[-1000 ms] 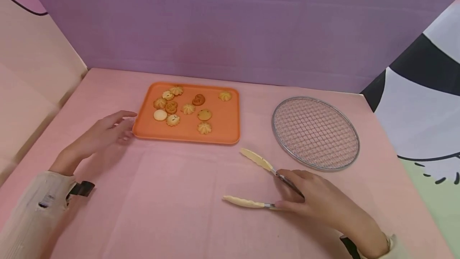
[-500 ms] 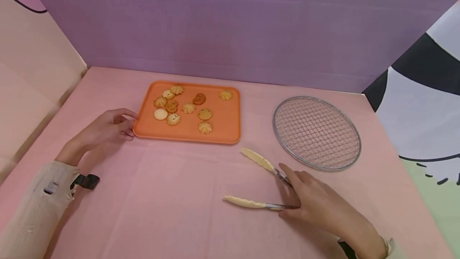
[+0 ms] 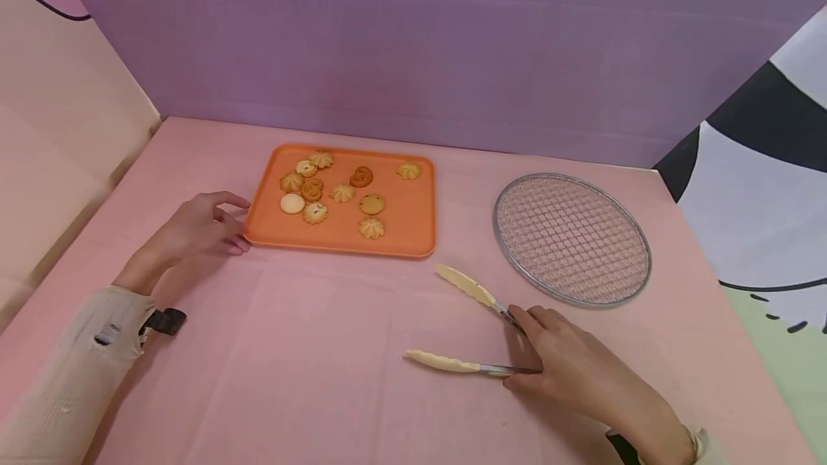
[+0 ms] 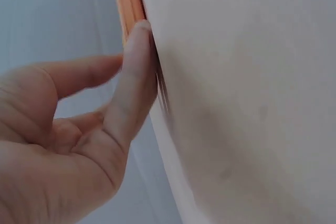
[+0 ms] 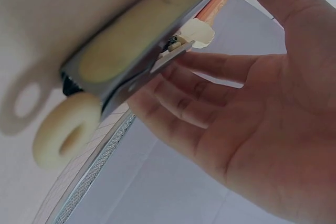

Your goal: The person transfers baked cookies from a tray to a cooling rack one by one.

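Note:
An orange tray [image 3: 339,239] lies on the left, with several small cookies [image 3: 342,193] on it, some fluted, some round, some pretzel-shaped. My left hand [image 3: 200,224] is at its left front corner, fingertips touching the outer rim [image 4: 127,3]. Further right, my right hand [image 3: 578,364] holds a pair of tongs [image 3: 461,285] with metal arms and cream scalloped tips. The arms are spread wide, with fingers along the far arm and thumb at the near one. Their hinge end is hidden by the hand in the head view; a cream pull ring [image 5: 68,129] shows there in the right wrist view.
A round wire mesh rack [image 3: 571,239] lies to the right of the tray, beyond the right hand. Pink cloth [image 3: 310,350] covers the table. A purple panel [image 3: 413,49] stands along the back, with a pale panel [image 3: 58,106] on the left.
My left hand has shifted slightly right, closer against the tray's corner. My right hand slid back along the tongs; its index finger lifted and came down again. Tray and rack look unmoved.

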